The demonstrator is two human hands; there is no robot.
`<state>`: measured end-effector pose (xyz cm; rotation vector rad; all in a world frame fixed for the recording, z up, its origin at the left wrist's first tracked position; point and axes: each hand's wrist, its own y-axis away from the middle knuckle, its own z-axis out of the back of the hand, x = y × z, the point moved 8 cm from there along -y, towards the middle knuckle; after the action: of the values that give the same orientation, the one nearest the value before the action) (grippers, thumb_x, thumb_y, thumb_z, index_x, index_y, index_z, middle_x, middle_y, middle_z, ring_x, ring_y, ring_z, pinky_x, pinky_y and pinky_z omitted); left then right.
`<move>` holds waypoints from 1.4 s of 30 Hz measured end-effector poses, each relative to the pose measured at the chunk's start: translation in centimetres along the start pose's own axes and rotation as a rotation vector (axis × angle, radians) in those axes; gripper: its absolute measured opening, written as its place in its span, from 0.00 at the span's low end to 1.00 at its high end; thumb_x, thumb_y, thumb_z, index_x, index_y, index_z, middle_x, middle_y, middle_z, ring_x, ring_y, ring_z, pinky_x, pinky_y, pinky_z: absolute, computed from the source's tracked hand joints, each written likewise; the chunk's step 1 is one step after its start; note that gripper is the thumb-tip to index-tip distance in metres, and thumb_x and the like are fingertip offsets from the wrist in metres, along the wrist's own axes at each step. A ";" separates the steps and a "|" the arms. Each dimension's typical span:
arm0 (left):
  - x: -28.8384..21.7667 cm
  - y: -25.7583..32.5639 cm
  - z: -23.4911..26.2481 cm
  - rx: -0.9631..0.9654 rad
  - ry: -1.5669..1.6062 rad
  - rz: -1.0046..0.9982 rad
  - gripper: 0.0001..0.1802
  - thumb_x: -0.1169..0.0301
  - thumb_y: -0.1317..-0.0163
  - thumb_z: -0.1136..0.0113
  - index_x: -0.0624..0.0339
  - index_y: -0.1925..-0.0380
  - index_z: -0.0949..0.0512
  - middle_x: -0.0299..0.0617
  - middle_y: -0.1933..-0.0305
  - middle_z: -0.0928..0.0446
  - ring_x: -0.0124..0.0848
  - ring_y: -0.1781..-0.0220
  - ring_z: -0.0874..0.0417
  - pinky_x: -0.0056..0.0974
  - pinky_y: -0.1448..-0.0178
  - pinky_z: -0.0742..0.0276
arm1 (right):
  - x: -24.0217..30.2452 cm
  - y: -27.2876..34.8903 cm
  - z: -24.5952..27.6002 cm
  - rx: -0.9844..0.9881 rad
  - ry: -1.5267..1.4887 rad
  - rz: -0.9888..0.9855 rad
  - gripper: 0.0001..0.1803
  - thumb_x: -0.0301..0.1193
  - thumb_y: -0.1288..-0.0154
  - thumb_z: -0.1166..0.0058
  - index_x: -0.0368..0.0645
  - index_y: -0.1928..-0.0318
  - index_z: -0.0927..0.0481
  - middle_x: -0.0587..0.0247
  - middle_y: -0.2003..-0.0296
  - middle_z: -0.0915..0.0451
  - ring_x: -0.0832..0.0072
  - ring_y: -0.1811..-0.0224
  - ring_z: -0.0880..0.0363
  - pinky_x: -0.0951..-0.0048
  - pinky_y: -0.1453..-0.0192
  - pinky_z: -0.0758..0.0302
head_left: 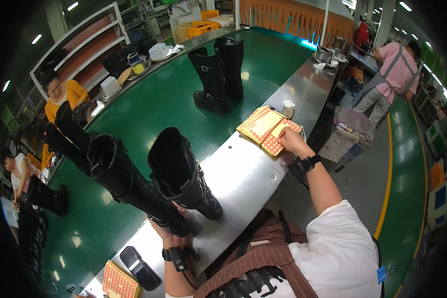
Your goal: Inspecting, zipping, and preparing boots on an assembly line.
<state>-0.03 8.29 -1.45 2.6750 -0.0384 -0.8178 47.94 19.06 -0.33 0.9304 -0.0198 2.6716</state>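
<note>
My left hand (165,231) is wrapped round the lower part of a tall black boot (129,174), which hides some of its fingers. Right beside it stands another tall black boot (176,166) with straps and a buckle, its open top facing up. My right hand (293,142) is closed in a pinch over a stack of yellow sticker sheets (258,122) with round red stickers. Whatever lies between its fingertips is too small to make out. A dark band crosses the stack.
A green conveyor belt (149,107) runs past the metal ledge (233,171), carrying a pair of black boots (216,74). A black case (140,268) and more sticker sheets (119,282) lie at lower left. Across the belt sits a person in yellow (64,94); another stands at right (397,69).
</note>
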 end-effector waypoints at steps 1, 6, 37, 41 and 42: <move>0.1 0.1 -0.5 0.001 0.013 0.022 0.43 0.34 0.39 0.65 0.70 0.70 0.25 0.49 0.76 0.24 0.41 0.74 0.23 0.39 0.67 0.24 | -0.3 -0.2 -0.2 -0.001 -0.002 0.001 0.16 0.31 0.44 0.34 0.37 0.58 0.24 0.49 0.63 0.18 0.60 0.56 0.18 0.64 0.54 0.23; -0.4 0.5 -0.9 -0.061 0.076 0.027 0.45 0.30 0.42 0.66 0.67 0.70 0.24 0.48 0.77 0.25 0.41 0.75 0.23 0.39 0.69 0.25 | 0.5 -0.2 -0.2 -0.176 -0.117 -0.008 0.12 0.30 0.40 0.38 0.37 0.60 0.23 0.57 0.72 0.19 0.68 0.73 0.19 0.65 0.65 0.23; -1.9 2.0 -4.8 0.374 0.329 0.054 0.39 0.41 0.30 0.66 0.64 0.34 0.38 0.52 0.36 0.29 0.43 0.37 0.25 0.45 0.31 0.29 | 43.0 23.2 7.0 0.236 -0.441 1.182 0.14 0.27 0.34 0.42 0.36 0.52 0.29 0.63 0.69 0.20 0.79 0.71 0.18 0.79 0.68 0.24; -2.2 1.6 -3.9 0.504 0.373 0.020 0.38 0.42 0.29 0.66 0.63 0.34 0.38 0.51 0.36 0.29 0.42 0.37 0.25 0.45 0.31 0.29 | 40.1 26.0 7.2 0.077 -0.027 1.304 0.41 0.36 0.41 0.34 0.43 0.31 0.40 0.60 0.63 0.20 0.70 0.60 0.18 0.71 0.58 0.23; -1.8 1.5 -3.8 0.449 0.363 0.050 0.38 0.42 0.30 0.65 0.62 0.34 0.38 0.51 0.36 0.29 0.42 0.37 0.25 0.45 0.32 0.29 | 38.6 25.9 5.9 0.135 0.184 1.216 0.53 0.39 0.49 0.29 0.48 0.27 0.47 0.58 0.64 0.19 0.62 0.58 0.20 0.66 0.54 0.25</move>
<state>0.63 8.30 2.92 3.1882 -0.2223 -0.3223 15.27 4.75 30.09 0.8437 -0.5245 3.8943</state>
